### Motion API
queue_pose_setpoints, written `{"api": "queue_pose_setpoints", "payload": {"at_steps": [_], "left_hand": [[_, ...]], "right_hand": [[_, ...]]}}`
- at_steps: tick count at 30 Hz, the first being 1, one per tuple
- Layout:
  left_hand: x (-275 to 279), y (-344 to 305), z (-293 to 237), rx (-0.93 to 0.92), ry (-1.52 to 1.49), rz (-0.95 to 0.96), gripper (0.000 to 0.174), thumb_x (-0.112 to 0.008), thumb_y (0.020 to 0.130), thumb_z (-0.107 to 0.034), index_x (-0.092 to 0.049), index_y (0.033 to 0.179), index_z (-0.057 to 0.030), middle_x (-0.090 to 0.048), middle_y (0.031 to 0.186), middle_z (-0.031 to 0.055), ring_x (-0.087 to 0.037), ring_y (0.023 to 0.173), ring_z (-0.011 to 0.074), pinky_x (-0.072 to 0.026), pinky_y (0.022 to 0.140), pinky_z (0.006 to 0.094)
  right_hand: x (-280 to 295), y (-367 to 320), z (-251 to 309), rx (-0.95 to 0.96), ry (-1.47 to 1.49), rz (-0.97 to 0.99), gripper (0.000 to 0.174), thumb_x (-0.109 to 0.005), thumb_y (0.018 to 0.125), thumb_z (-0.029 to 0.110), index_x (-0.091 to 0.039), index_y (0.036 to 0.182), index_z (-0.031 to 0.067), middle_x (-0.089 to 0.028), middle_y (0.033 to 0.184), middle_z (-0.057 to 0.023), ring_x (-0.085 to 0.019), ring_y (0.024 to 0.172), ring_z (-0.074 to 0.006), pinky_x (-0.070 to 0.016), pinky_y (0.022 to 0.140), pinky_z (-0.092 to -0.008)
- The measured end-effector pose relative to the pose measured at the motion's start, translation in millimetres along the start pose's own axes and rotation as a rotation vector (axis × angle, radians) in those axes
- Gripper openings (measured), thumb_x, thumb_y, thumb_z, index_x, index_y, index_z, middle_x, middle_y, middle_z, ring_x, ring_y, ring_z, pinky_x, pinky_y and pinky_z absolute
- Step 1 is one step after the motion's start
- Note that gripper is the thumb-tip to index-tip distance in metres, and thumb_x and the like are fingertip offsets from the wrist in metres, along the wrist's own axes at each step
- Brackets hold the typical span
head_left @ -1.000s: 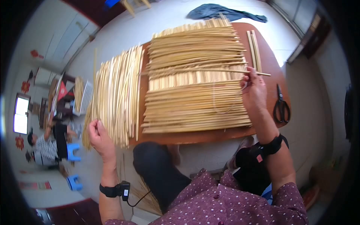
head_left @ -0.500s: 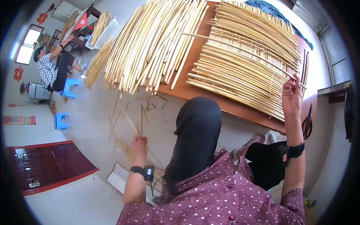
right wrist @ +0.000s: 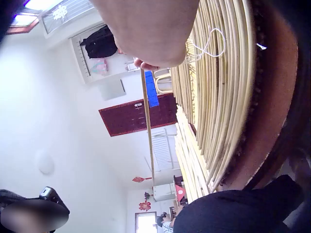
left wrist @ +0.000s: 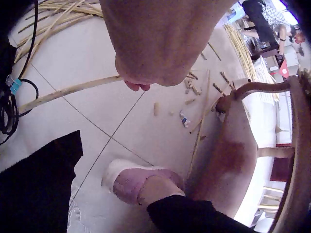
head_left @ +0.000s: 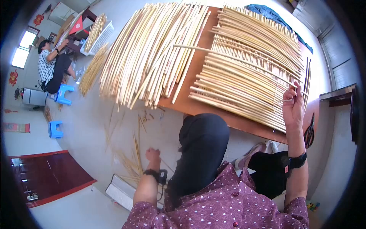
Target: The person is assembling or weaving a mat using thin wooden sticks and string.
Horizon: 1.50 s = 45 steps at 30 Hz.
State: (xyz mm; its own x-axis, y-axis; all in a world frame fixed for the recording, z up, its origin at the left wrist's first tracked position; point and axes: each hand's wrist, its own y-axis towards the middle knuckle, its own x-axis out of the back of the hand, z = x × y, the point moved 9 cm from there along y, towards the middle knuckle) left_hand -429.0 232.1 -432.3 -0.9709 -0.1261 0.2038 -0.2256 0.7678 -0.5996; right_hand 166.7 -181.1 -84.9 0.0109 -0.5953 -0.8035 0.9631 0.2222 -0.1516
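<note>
My right hand (head_left: 291, 102) is raised at the right edge of a woven mat of pale sticks (head_left: 248, 72) on the brown table (head_left: 183, 105). It pinches the end of a long thin stick (head_left: 228, 61) that lies across the mat, and a white string loop (head_left: 276, 98) hangs from it. In the right wrist view the thin stick (right wrist: 148, 126) runs away from the fingers (right wrist: 146, 64), with the string (right wrist: 209, 46) beside it. My left hand (head_left: 152, 154) reaches down to loose sticks on the floor (head_left: 131, 162). Its curled fingers (left wrist: 138, 85) meet the end of one pale stick (left wrist: 73, 91).
A loose bundle of sticks (head_left: 148, 53) overhangs the table's left side. Black scissors (head_left: 309, 133) lie at the right edge and a blue cloth (head_left: 267, 11) at the far end. Another person (head_left: 49, 65) sits by blue stools (head_left: 63, 94). My shoe (left wrist: 141, 182) stands by the table leg (left wrist: 233, 145).
My left hand left the loose bundle on the table and dropped to the sticks on the floor. The view swung left and down. My right hand stayed at the mat's edge with the thin stick.
</note>
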Motion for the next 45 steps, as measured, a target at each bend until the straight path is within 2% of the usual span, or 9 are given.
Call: {"api": "queue_pose_setpoints", "payload": {"at_steps": [1,2,4,6,13,22,33,39,45], "left_hand": [[24.1,111.9,20.0,-0.471,0.396,0.395,0.021,-0.041,0.095,-0.027,-0.058,0.093,-0.0134,-0.054,0.079,0.0049,-0.056,0.066,0.0254,-0.0452,0.057,0.043],[16.7,90.3,-17.6,-1.037,0.56,0.681,0.025,-0.038,0.096,-0.031,-0.059,0.094,-0.0161,-0.056,0.08,0.0055,-0.055,0.067,0.0255,-0.0455,0.059,0.045],[33.0,9.8,-74.0,0.103,-0.21,0.225,0.018,-0.043,0.096,-0.026,-0.048,0.082,-0.015,-0.05,0.074,0.0007,-0.046,0.058,0.0179,-0.0406,0.053,0.0382],[34.8,-27.3,-173.7,-0.438,-0.086,-0.082,0.015,-0.046,0.097,-0.021,-0.049,0.085,-0.0125,-0.047,0.072,-0.0001,-0.044,0.057,0.0124,-0.0377,0.05,0.0294],[-138.4,-224.0,-388.1,-0.809,0.217,0.456,0.015,-0.051,0.101,-0.017,-0.056,0.105,-0.0034,-0.051,0.07,-0.001,-0.042,0.05,0.0035,-0.0285,0.04,0.0194],[-339.1,-321.4,-355.5,-0.713,0.554,0.903,0.019,-0.049,0.099,-0.013,-0.058,0.107,0.002,-0.059,0.072,0.0058,-0.059,0.054,0.011,-0.0477,0.046,0.022],[-411.7,-324.2,-423.1,-1.684,1.017,0.347,0.025,-0.061,0.089,-0.018,-0.066,0.108,-0.0026,-0.064,0.11,0.0154,-0.063,0.099,0.0324,-0.0499,0.086,0.0403],[-442.2,-457.4,-351.8,-1.691,0.912,1.046,0.016,-0.063,0.088,-0.012,-0.07,0.099,-0.0021,-0.065,0.096,0.0129,-0.065,0.083,0.0262,-0.051,0.077,0.0342],[-496.8,-517.4,-294.4,-1.782,0.945,1.204,0.016,-0.067,0.087,-0.017,-0.073,0.096,-0.0055,-0.067,0.092,0.0121,-0.065,0.084,0.0299,-0.0512,0.076,0.0367]], "right_hand": [[-0.7,0.6,1.4,0.013,0.009,0.007,0.024,-0.054,0.101,0.017,-0.055,0.116,-0.0016,-0.049,0.088,-0.0024,-0.047,0.073,-0.0084,-0.0456,0.062,-0.0188],[-0.3,1.0,0.6,-0.003,0.035,0.003,0.024,-0.054,0.101,0.017,-0.055,0.116,-0.0016,-0.049,0.088,-0.0026,-0.047,0.072,-0.0085,-0.0454,0.061,-0.0189],[3.6,3.2,0.4,-0.016,0.07,0.043,0.025,-0.055,0.1,0.018,-0.055,0.116,-0.0015,-0.049,0.087,-0.0031,-0.047,0.072,-0.0091,-0.0457,0.061,-0.0188],[-3.5,-1.1,0.6,-0.009,0.092,0.004,0.025,-0.055,0.1,0.018,-0.055,0.116,-0.0016,-0.049,0.086,-0.0035,-0.05,0.073,-0.0097,-0.0461,0.062,-0.0186],[-22.9,-1.1,-5.8,-0.03,0.165,0.064,0.023,-0.055,0.1,0.018,-0.057,0.112,-0.0015,-0.051,0.089,-0.0043,-0.05,0.073,-0.0098,-0.0461,0.063,-0.0201],[-18.8,1.1,20.9,0.062,0.166,0.056,0.023,-0.056,0.1,0.017,-0.057,0.112,-0.0024,-0.052,0.089,-0.0045,-0.05,0.073,-0.0097,-0.0468,0.064,-0.0217],[-9.3,-1.5,48.9,0.121,0.261,0.037,0.023,-0.054,0.101,0.021,-0.058,0.112,0.0011,-0.053,0.09,-0.0029,-0.051,0.073,-0.0084,-0.0453,0.065,-0.0231],[-1.0,7.8,66.7,0.173,0.359,0.004,0.022,-0.054,0.101,0.021,-0.058,0.11,0.0004,-0.052,0.087,-0.0016,-0.05,0.073,-0.0081,-0.0445,0.067,-0.0234],[6.6,11.3,81.5,0.198,0.398,-0.01,0.023,-0.055,0.1,0.021,-0.059,0.108,-0.0003,-0.053,0.086,-0.0029,-0.051,0.073,-0.0088,-0.0439,0.066,-0.0236]]}}
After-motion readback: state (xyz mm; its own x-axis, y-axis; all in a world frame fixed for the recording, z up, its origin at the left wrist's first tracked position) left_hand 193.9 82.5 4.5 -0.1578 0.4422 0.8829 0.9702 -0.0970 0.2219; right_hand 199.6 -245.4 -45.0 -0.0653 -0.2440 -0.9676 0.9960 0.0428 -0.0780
